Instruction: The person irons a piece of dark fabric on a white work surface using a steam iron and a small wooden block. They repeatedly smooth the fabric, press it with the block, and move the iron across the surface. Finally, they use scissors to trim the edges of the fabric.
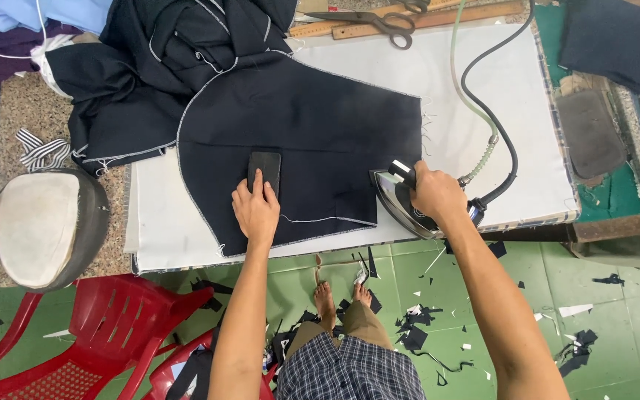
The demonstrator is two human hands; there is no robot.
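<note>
A dark navy fabric panel [312,141] with pale overlocked edges lies flat on a white padded pressing board [498,96]. My left hand [255,209] presses flat on a small dark rectangular fabric piece [264,169] that sits on the panel. My right hand [435,194] grips the handle of a steam iron [398,198], which rests at the panel's right front corner near the board's front edge. A black cord and a pale green hose [483,111] run from the iron toward the back.
More dark fabric [179,44] is heaped at the back left. Scissors [383,22] and wooden rulers lie at the back. A rounded pressing ham [42,226] sits left. Red plastic chairs [105,333] and fabric scraps are on the green floor by my bare feet.
</note>
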